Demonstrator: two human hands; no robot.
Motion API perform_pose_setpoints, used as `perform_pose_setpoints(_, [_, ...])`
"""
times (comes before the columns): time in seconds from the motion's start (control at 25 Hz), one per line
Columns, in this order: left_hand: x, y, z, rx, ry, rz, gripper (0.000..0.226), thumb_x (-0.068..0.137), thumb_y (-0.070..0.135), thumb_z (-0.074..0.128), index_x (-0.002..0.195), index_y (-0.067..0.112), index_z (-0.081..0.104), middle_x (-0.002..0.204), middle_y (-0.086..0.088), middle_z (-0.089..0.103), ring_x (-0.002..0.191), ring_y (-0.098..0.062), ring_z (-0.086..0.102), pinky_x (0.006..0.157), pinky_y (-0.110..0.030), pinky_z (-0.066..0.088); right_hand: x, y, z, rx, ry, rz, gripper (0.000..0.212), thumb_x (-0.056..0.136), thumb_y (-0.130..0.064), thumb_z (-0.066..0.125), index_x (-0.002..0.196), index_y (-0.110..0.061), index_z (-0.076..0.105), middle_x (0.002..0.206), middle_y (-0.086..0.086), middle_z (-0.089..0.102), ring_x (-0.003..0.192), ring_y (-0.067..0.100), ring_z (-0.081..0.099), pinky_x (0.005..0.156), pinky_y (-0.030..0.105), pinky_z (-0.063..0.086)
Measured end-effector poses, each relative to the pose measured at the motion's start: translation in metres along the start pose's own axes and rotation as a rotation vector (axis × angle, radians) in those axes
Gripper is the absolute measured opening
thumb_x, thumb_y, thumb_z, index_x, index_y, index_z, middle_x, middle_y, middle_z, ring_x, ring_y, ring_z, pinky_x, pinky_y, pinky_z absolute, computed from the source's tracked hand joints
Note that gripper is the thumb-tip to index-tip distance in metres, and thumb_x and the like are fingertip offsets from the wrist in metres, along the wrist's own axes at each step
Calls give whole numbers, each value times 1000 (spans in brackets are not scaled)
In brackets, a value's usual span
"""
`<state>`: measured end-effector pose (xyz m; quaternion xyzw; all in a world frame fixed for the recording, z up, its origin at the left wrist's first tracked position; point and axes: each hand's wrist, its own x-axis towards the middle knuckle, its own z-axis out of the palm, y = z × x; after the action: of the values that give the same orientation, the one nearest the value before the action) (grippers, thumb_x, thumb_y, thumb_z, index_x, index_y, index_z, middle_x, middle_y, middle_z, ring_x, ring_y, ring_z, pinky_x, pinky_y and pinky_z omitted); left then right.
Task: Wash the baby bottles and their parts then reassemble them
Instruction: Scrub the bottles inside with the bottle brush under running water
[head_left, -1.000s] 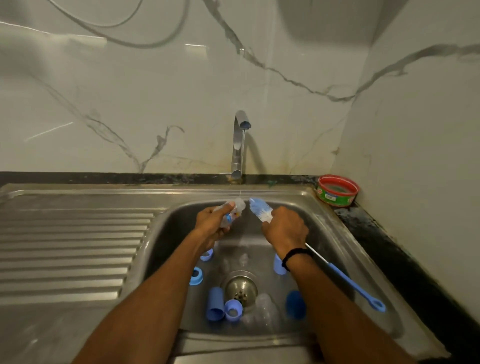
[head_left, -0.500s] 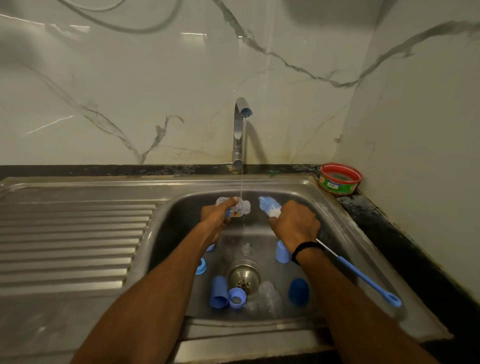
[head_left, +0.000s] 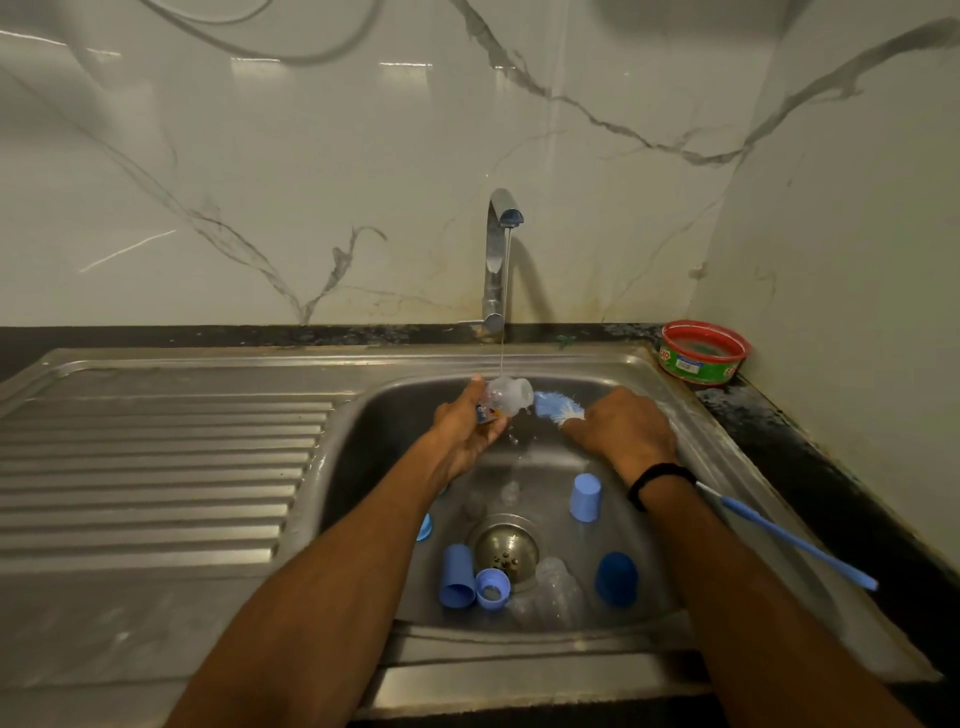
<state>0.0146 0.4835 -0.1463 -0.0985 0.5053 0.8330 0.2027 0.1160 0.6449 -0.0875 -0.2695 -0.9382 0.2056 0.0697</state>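
Your left hand (head_left: 465, 434) grips a clear baby bottle (head_left: 511, 397), tipped on its side under the thin stream from the tap (head_left: 498, 244). Your right hand (head_left: 626, 431) is curled round the blue bottle brush (head_left: 557, 406). Its bristles are just right of the bottle and its handle trails off near right. Below in the sink (head_left: 363, 467), blue caps (head_left: 586, 497), a ring (head_left: 492, 587) and a second bottle (head_left: 553, 587) lie around the drain (head_left: 506, 545).

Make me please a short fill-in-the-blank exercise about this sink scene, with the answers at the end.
1. The left hand holds a clear bottle under the ____ running from the tap.
2. The right hand grips a brush whose long handle is ____.
3. The red tub stands to the ____ of the sink.
Answers: water; blue; right.
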Motion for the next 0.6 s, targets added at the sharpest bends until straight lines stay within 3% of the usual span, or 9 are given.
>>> perform_pose_setpoints(0.12, [4,4,-7,-21,127,24,57,95,48,62,132,6,51,116,-22,65,94,-24,69,62,-25,60,4,4,-23,193,-46,-65,37,79,-44,70,74,-8,73,73,8,71,65,21,63,62,32,51])
perform_pose_setpoints(0.28, [10,8,-15,16,245,106,51,97,50,58,122,6,60,110,-18,69,87,-22,68,62,-23,57,-5,8,-51,376,-160,-164,29,85,-25,69,64,-6,71,65,9,70,52,13,52,61,31,48])
perform_pose_setpoints(0.44, [10,3,-11,20,186,116,49,97,47,59,124,6,60,112,-17,69,97,-25,70,68,-26,59,-4,5,-41,345,-152,-238,16,85,-24,71,75,-13,76,70,3,70,58,9,57,53,18,45])
perform_pose_setpoints(0.6, [9,6,-9,-14,197,146,48,97,46,60,124,7,57,115,-18,68,98,-25,70,69,-26,60,13,9,-21,248,-34,-275,24,80,-26,68,68,-5,70,57,6,55,54,15,45,52,29,39])
